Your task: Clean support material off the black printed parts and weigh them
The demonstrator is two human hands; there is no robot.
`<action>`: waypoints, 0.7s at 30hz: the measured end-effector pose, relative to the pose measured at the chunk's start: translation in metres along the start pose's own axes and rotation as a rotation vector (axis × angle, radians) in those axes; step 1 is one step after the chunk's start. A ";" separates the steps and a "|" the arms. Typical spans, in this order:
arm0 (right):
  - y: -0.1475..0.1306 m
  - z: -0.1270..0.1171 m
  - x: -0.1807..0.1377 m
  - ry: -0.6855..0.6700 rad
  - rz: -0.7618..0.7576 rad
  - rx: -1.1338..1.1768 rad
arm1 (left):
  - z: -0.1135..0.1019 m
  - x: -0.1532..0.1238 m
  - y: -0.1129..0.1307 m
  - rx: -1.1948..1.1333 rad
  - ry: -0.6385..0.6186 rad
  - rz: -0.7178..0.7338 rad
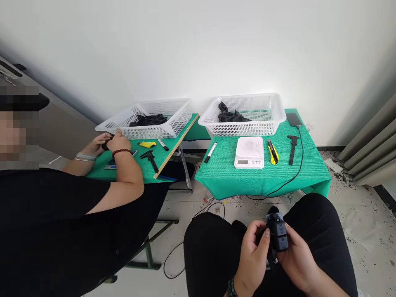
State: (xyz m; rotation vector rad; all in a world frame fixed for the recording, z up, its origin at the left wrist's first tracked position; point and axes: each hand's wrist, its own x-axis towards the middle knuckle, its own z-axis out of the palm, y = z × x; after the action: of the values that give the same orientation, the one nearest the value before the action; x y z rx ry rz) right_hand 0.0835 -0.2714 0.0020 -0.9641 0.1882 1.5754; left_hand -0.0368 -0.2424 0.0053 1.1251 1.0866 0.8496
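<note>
Over my lap, both of my hands hold a small black device (pixel 277 234). My left hand (pixel 253 255) wraps its left side with the thumb on its face. My right hand (pixel 297 258) cups it from the right and below. In front of me a table under a green cloth (pixel 309 173) carries a white basket (pixel 272 119) of black parts, a white digital scale (pixel 249 152), a yellow utility knife (pixel 272 153), a black caliper (pixel 292 148), a marker pen (pixel 210 152) and a phone (pixel 293 120) with a black cable.
At the left a co-worker in black handles a small black part (pixel 107 144) at a second green table (pixel 167 142) with a white basket (pixel 173 123), a caliper (pixel 150 159) and a yellow knife (pixel 147 144). Cables lie on the littered floor (pixel 355 222). A curtain (pixel 371 152) hangs at right.
</note>
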 end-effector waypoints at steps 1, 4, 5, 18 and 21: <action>0.000 0.000 0.000 0.003 0.003 0.001 | 0.000 0.000 0.001 0.007 0.001 0.001; 0.002 0.000 0.000 0.006 0.007 0.005 | -0.001 0.001 0.002 0.025 0.010 0.003; 0.002 -0.001 0.000 0.003 0.007 0.005 | -0.001 0.001 0.002 0.029 0.015 0.005; 0.002 -0.004 0.001 0.001 0.033 0.002 | -0.002 0.001 0.000 0.058 -0.024 -0.005; 0.001 -0.003 -0.001 0.006 0.048 -0.015 | -0.003 0.001 -0.001 0.047 -0.042 -0.021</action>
State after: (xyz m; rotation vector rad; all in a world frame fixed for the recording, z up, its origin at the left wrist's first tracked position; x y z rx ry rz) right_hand 0.0846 -0.2742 -0.0001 -0.9826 0.2061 1.6199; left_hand -0.0394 -0.2412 0.0044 1.1643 1.0868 0.7846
